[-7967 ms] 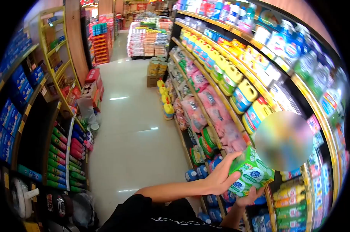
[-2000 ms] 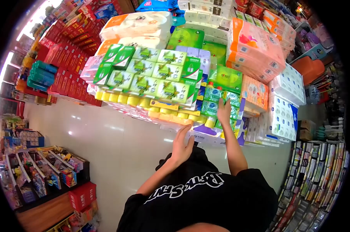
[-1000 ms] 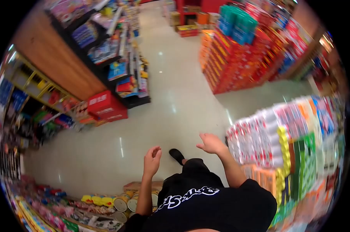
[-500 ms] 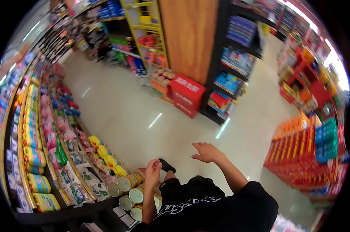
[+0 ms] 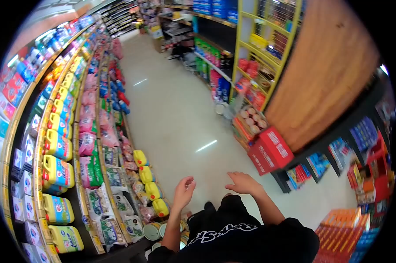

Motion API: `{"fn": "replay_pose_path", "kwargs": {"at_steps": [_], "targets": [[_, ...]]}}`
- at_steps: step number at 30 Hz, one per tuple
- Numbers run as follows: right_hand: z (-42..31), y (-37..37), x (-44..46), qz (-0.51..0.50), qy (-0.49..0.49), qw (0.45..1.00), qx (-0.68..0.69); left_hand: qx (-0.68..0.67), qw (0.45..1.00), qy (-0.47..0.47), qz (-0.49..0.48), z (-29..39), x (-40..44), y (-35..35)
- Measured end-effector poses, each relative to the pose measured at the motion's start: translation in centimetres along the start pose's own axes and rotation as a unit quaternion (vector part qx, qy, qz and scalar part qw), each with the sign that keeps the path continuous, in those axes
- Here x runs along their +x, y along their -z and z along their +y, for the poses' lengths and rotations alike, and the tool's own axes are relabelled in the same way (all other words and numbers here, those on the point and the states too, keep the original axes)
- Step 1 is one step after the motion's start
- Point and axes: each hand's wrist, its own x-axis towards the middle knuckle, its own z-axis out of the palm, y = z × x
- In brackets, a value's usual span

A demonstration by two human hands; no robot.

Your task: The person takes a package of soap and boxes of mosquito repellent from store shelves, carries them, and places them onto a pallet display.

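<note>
My left hand (image 5: 184, 193) is raised in front of my body at the lower middle of the view. It holds nothing, and its fingers are loosely bent and apart. To its left, the nearest goods are yellow bottles (image 5: 153, 191) at the end of a low shelf. Round tins (image 5: 152, 231) stand below, partly covered by my left forearm. My right hand (image 5: 243, 182) hangs over the floor with fingers stretched out and nothing in them. A red box (image 5: 270, 151) with white lettering is on the floor beyond it, apart from the hand.
On the left runs a long tiered shelf (image 5: 77, 175) of yellow jugs and packaged goods. A pale floor aisle (image 5: 163, 109) leads away beside it. Ahead right are a yellow rack (image 5: 268, 55), a wooden panel (image 5: 325, 74) and a dark shelf (image 5: 285, 182). Stacked red boxes (image 5: 338, 232) stand lower right.
My view has swung left, bringing the long shelf and aisle further into sight; the red box and wooden panel have shifted right. Both hands stay raised, now closer together in view.
</note>
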Motion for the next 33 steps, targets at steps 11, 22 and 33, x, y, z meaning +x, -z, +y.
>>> {"fn": "replay_pose_path", "kwargs": {"at_steps": [11, 22, 33], "targets": [[4.2, 8.5, 27.3, -0.070, -0.021, 0.997, -0.017, 0.004, 0.998, 0.038, 0.043, -0.5, 23.2, 8.3], [-1.3, 24.5, 54.7, -0.082, 0.135, 0.985, -0.063, -0.029, 0.986, 0.061, 0.150, -1.9, 43.8, 17.0], [1.0, 32.6, 74.2, -0.083, -0.051, 0.994, -0.045, -0.007, 0.996, 0.071, 0.054, -2.6, 71.9, 27.3]]}}
